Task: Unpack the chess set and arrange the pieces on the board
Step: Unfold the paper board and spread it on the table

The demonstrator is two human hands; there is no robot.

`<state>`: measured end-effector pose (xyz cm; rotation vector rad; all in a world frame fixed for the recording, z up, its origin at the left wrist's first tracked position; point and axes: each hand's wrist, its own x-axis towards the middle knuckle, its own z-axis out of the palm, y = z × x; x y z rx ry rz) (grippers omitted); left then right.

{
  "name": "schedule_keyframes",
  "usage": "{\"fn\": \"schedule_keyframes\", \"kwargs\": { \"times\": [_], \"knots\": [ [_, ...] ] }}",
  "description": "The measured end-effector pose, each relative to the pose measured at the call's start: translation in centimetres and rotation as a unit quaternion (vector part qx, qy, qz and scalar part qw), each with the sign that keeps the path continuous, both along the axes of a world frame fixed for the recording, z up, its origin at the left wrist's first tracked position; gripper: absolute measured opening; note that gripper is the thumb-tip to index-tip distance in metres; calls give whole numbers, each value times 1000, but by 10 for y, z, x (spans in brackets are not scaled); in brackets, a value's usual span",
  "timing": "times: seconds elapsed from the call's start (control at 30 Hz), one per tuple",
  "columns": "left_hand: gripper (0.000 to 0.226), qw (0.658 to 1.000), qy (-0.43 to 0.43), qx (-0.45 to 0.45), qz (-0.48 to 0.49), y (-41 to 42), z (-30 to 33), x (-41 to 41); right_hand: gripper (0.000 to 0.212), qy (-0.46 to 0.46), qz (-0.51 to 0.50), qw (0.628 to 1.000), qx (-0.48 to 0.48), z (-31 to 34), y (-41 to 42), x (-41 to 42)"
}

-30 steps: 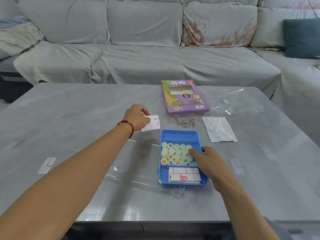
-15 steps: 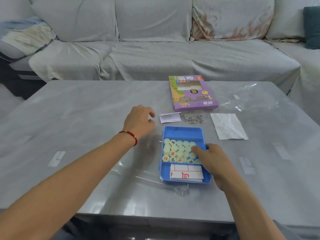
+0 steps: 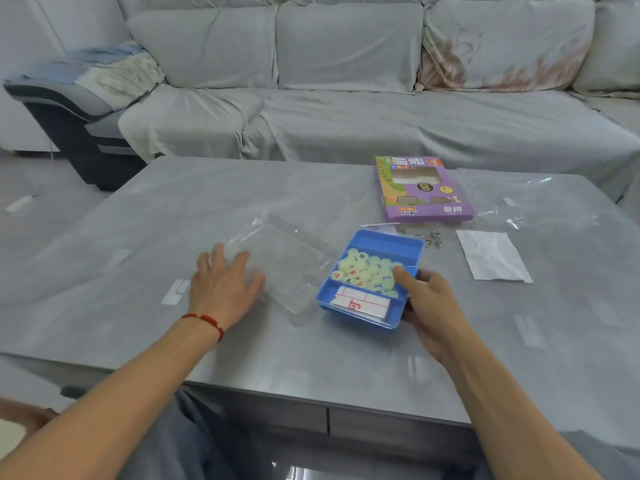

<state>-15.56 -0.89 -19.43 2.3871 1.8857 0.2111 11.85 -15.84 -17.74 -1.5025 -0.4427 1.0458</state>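
Left hand: the left hand (image 3: 225,284) has left the small white slip it was handling at 12 o'clock of the case and now lies flat on the table (image 3: 173,216) at 9 o'clock of the case, fingers straight and slightly spread, fingertips on the near edge of the clear plastic lid (image 3: 287,263). It grips nothing.

Right hand: the right hand (image 3: 427,304) stays on the blue plastic case (image 3: 372,278), at its 3 o'clock side; thumb over the rim, the other fingers curled under the wall, so the case is held. A second ago it lay square to the table edge; now it is turned and its right side looks tipped up.

Chess pieces: the pale round discs (image 3: 369,273) sit heaped in the far compartment, none taken out yet.

Folded board: the white sheet with red marks (image 3: 360,303) lies in the near compartment, at 6 o'clock of the discs, not yet unfolded.

Clear lid: it now lies wholly at 9 o'clock of the case.

Purple box: the retail carton (image 3: 424,190) rests at 1 o'clock, with metal ring puzzles (image 3: 431,237) between it and the case, and white paper (image 3: 491,254) at 3 o'clock.

Meaning: my reading is that the packaging is cleared and the case is being angled to empty it; the board should come out first.
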Motion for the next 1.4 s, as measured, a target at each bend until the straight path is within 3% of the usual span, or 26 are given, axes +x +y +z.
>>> {"fn": "schedule_keyframes", "kwargs": {
  "times": [0.17,0.27,0.4,0.5,0.67,0.87,1.0,1.1,1.2,1.3,1.33,1.4],
  "knots": [
    [42,993,-76,9,89,75,2,-8,42,12,-5,1000,25,9,-5,20],
    [41,995,-79,-9,60,110,2,14,35,12,8,999,40,19,8,31],
    [66,994,-15,-92,63,140,9,53,20,23,-1,998,63,29,22,54],
    [74,994,-13,-104,43,181,4,76,23,49,-24,996,74,25,26,65],
    [38,996,-61,-55,-22,227,1,119,23,46,-59,993,87,14,34,59],
    [50,992,-82,-52,-79,237,0,161,19,40,-73,994,72,8,41,55],
    [50,982,-178,-9,-66,210,3,153,19,37,-51,996,63,13,40,46],
    [38,957,-276,18,-91,133,11,136,21,37,-10,997,64,15,40,33],
    [31,913,-383,-111,-81,37,13,112,22,48,38,996,63,15,40,14],
    [30,817,-496,-294,-17,-25,14,93,21,30,77,996,33,10,35,-7],
    [24,808,-503,-306,-5,-35,13,88,20,-4,87,996,13,7,32,-13],
    [18,839,-474,-267,-7,-42,12,81,21,-152,111,982,-37,-2,26,-21]
  ]
}}
